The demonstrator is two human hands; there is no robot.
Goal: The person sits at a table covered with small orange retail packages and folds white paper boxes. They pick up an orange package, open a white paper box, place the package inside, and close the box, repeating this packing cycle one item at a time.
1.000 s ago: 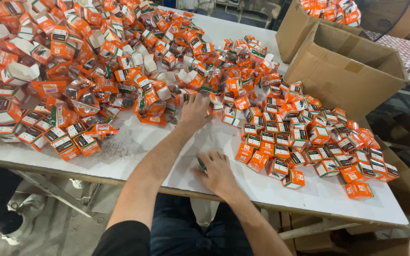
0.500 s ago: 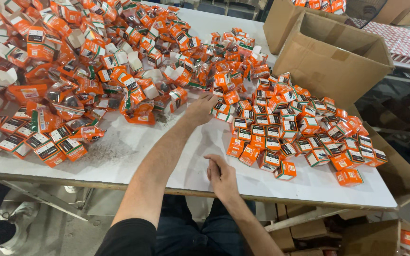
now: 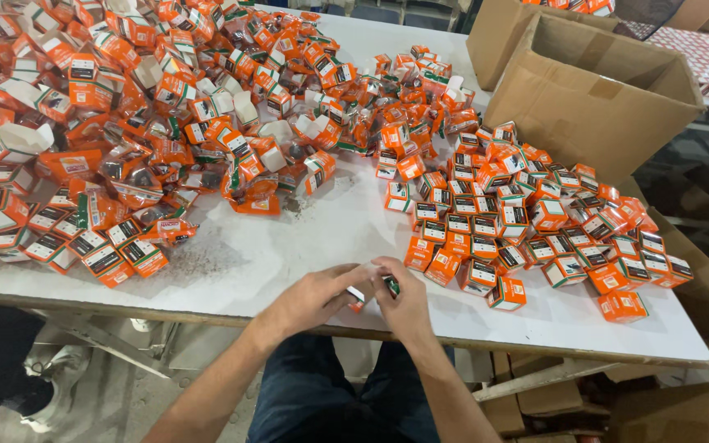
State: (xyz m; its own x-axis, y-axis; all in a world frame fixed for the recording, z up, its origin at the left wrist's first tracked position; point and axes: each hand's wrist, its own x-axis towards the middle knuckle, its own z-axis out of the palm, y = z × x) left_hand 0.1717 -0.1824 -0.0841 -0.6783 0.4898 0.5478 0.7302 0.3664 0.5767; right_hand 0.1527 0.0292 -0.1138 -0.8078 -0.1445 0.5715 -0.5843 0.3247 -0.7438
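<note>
Both my hands meet at the near edge of the white table (image 3: 289,246). My left hand (image 3: 317,297) and my right hand (image 3: 404,303) together hold a small orange-and-white box (image 3: 358,297); a dark green bit shows between the fingers, mostly hidden. A heap of open orange boxes and clear plastic-wrapped parts (image 3: 149,123) covers the left and far side. A group of closed orange boxes (image 3: 527,221) lies to the right of my hands.
A large open brown cardboard carton (image 3: 601,90) stands at the table's far right corner. More cartons (image 3: 683,406) sit on the floor under the right end. My dark trousers (image 3: 322,394) show below the table edge.
My left hand has drawn back from the box heap to the near edge with a small box. Both hands now hold it together. The camera view shifted slightly.
</note>
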